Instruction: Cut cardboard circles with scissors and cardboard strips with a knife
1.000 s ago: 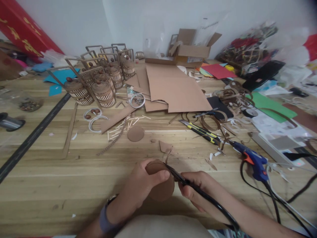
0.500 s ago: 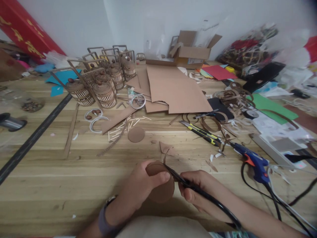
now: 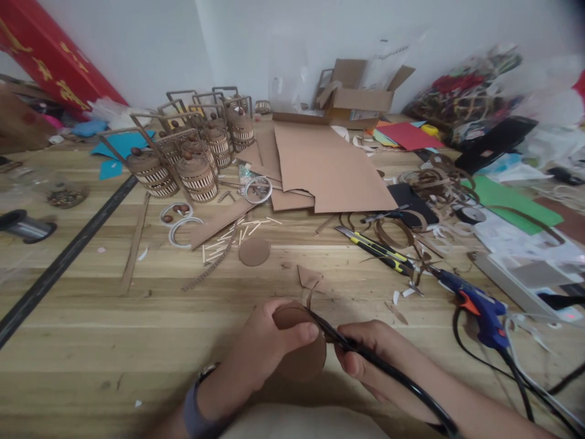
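My left hand [image 3: 269, 341] is closed on a round brown cardboard disc [image 3: 304, 356], its thumb lying across the top face. In my right hand [image 3: 370, 350] is a pair of black scissors [image 3: 393, 366] with long curved handles, the fingers wrapped around them. The blades meet the disc's upper right edge, where a thin curl of cardboard [image 3: 309, 297] sticks up. A small cardboard scrap [image 3: 309, 277] lies just beyond my hands, and a second cardboard disc [image 3: 255, 251] rests flat farther off.
Several small stick-sided baskets [image 3: 196, 177] stand at the back left. Cardboard sheets [image 3: 333, 171] lie at centre back. A yellow-black utility knife [image 3: 375, 250] and a blue glue gun [image 3: 479, 311] with trailing cables are on the right, near tangled brown strips [image 3: 434, 177]. Pale sticks [image 3: 219, 247] lie scattered.
The whole view has shifted slightly, with things appearing a little lower and to the right. Both hands keep their hold, and the scissors stay at the disc's edge.
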Motion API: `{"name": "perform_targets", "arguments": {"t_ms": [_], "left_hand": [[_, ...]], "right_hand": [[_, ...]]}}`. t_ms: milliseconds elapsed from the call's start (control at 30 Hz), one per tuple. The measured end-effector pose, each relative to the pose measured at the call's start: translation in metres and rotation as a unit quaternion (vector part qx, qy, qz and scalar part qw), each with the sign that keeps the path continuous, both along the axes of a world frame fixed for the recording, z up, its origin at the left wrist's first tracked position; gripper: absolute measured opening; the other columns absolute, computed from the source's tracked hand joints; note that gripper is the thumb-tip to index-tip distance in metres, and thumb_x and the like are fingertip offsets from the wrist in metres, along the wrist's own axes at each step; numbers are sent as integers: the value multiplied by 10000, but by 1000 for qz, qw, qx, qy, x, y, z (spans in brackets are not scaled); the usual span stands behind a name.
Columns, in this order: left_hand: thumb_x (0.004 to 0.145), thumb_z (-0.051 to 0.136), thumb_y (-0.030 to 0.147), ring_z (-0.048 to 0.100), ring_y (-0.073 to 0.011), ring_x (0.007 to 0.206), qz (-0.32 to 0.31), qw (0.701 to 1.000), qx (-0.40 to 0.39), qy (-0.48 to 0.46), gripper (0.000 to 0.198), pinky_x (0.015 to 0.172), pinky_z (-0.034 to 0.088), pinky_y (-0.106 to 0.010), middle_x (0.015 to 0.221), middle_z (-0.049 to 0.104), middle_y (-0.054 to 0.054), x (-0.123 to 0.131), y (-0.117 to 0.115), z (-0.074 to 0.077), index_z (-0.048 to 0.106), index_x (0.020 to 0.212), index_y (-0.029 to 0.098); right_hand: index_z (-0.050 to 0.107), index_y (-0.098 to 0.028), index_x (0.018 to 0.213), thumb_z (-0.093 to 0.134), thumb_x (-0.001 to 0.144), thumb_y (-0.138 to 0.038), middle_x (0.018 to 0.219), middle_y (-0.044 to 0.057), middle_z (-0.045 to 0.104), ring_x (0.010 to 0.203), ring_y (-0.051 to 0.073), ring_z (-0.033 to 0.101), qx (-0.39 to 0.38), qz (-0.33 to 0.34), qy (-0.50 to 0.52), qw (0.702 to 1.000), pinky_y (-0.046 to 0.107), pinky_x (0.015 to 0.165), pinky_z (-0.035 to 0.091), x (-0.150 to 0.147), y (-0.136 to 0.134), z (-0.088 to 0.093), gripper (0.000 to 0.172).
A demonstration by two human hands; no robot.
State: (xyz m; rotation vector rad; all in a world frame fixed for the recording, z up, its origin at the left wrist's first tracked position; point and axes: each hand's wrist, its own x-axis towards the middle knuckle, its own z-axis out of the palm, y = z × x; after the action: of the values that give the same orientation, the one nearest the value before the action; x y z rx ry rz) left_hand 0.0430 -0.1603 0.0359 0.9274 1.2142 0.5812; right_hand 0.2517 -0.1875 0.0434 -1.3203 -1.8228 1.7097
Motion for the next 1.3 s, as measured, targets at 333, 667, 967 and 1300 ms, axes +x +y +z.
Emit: {"name": "perform_targets", "arguments": {"t_ms": [333,667,967,1300], "left_hand": [[599,790,433,679,-289,925,-16,1000,-9,7,424,822,490,-364,919,782,-61,-1,4,0,746,935,179],[611,773,422,674,-277,908,-35,999,-4,5,357,829,480,-359,896,779,-52,-3,4,4,747,877,185],[623,789,407,648,-229,808,-42,999,4,-29,311,759,461,-324,814,750,-28,-4,4,2,736,829,178],[615,836,411,710,-283,977,84,988,-56,-118,491,839,523,-358,1009,794,-62,1,-3,-6,720,1041,195]], "right_hand": [[419,-226,679,384,770,-958,518,-57,361,449,92,317,-49,-16,-26,998,227,410,217,-1,-2,-2,739],[415,-224,664,383,825,-915,519,-56,346,458,90,290,-15,-8,-20,1000,238,411,176,-1,-2,-4,711],[386,-229,661,369,818,-925,545,-57,306,516,106,284,7,-11,-17,1000,242,451,179,-5,-4,2,714],[496,-207,725,509,827,-857,585,-46,423,517,107,367,25,-85,-15,996,222,456,288,-12,-8,-12,658]]}}
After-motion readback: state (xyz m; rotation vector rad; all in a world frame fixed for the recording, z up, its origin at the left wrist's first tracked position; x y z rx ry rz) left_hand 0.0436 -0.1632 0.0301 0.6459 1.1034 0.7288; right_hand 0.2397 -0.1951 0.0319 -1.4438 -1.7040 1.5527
